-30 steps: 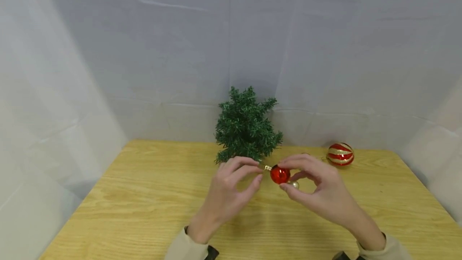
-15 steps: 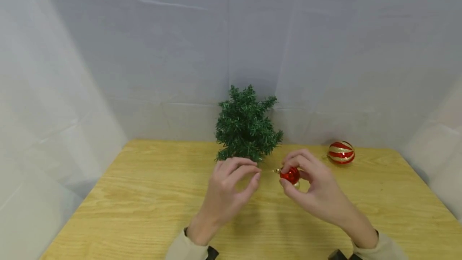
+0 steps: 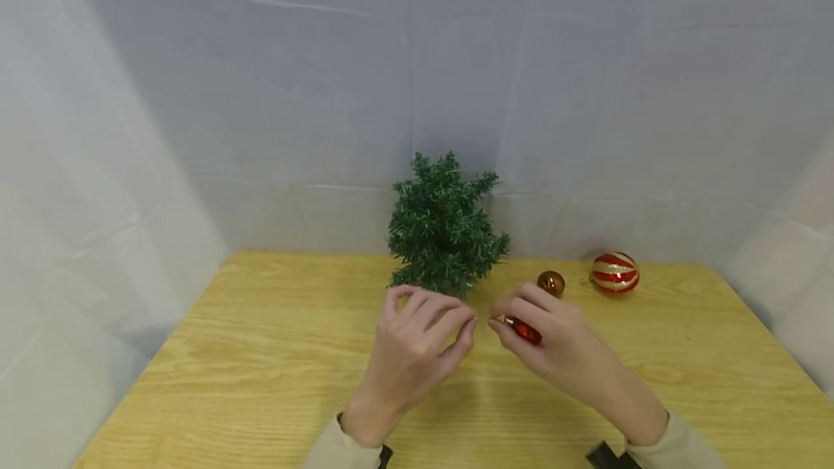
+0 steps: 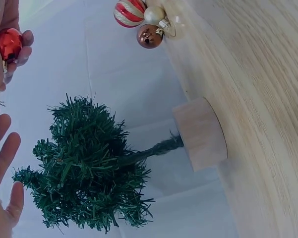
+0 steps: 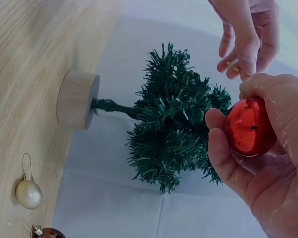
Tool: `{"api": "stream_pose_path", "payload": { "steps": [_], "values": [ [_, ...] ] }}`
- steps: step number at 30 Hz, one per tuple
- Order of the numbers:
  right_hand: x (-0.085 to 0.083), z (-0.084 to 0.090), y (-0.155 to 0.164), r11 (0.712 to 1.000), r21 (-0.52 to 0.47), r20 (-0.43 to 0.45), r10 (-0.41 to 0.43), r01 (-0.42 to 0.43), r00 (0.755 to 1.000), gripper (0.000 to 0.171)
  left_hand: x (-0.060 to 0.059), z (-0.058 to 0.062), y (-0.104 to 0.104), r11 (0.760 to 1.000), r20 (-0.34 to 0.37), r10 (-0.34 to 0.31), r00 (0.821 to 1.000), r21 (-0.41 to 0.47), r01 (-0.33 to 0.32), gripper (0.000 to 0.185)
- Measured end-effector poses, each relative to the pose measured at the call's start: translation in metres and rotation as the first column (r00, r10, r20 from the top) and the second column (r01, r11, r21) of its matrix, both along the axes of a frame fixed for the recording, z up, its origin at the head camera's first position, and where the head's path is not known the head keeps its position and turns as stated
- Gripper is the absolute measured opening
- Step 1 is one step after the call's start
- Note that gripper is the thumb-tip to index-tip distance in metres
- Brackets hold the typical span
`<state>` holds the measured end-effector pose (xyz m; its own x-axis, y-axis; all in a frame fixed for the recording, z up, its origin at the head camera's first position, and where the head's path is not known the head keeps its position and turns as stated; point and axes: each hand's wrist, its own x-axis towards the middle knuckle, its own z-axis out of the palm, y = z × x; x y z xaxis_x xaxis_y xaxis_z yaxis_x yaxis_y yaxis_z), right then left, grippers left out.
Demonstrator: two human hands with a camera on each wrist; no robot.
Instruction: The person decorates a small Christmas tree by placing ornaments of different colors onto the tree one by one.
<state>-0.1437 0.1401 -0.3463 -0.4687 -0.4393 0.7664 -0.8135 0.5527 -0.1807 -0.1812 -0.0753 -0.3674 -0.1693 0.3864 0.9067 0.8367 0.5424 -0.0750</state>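
Note:
A shiny red bauble (image 3: pixel 526 331) with a gold cap is in my right hand (image 3: pixel 563 339). In the right wrist view, the fingers and thumb curl round the red bauble (image 5: pixel 250 126). My left hand (image 3: pixel 417 346) is just left of it, its thumb and fingertip pinching a thin gold thread (image 5: pixel 233 65) by the bauble's cap. Both hands are above the table, in front of a small green artificial Christmas tree (image 3: pixel 446 226). The tree stands upright on a round wooden base (image 4: pixel 201 134), which the hands hide in the head view.
Behind my right hand lie a brown bauble (image 3: pixel 551 282) and a larger red-and-gold striped bauble (image 3: pixel 615 273). A pearl-white bauble (image 5: pixel 29 194) with a thread loop lies near them, hidden in the head view. White cloth (image 3: pixel 293 93) hangs behind the wooden table (image 3: pixel 274 339).
My right hand first drew the red bauble right, away from the left hand, then turned it and came back closer. The left fingertips closed together on the thread. The brown bauble came into sight.

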Motion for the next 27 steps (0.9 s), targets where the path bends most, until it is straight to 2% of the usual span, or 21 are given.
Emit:
{"api": "stream_pose_path", "payload": {
  "steps": [4,10,13,20,27],
  "values": [
    [0.000,0.000,-0.001,1.000,0.011,-0.011,-0.007,0.007,1.000,0.020,-0.001,0.000,0.001,1.000,0.022,-0.013,1.000,0.021,0.013,0.009],
    [0.002,0.004,-0.003,0.999,0.007,0.064,-0.035,0.034,0.997,0.025,-0.003,0.001,0.001,0.992,0.093,-0.079,0.993,0.105,0.069,0.004],
    [0.001,0.006,-0.004,1.000,-0.005,0.039,-0.024,0.025,0.999,0.024,-0.003,0.003,0.001,0.990,0.109,-0.089,0.990,0.119,0.076,0.005],
    [-0.005,0.012,-0.006,1.000,0.005,-0.041,-0.029,0.029,0.999,0.024,-0.004,0.011,0.001,0.994,0.062,-0.063,0.996,0.092,0.058,0.010],
    [-0.014,0.023,-0.009,0.999,0.025,-0.092,-0.030,0.032,0.995,0.028,-0.008,0.024,-0.001,0.991,0.055,-0.068,0.996,0.121,0.061,0.016]
  ]
}}
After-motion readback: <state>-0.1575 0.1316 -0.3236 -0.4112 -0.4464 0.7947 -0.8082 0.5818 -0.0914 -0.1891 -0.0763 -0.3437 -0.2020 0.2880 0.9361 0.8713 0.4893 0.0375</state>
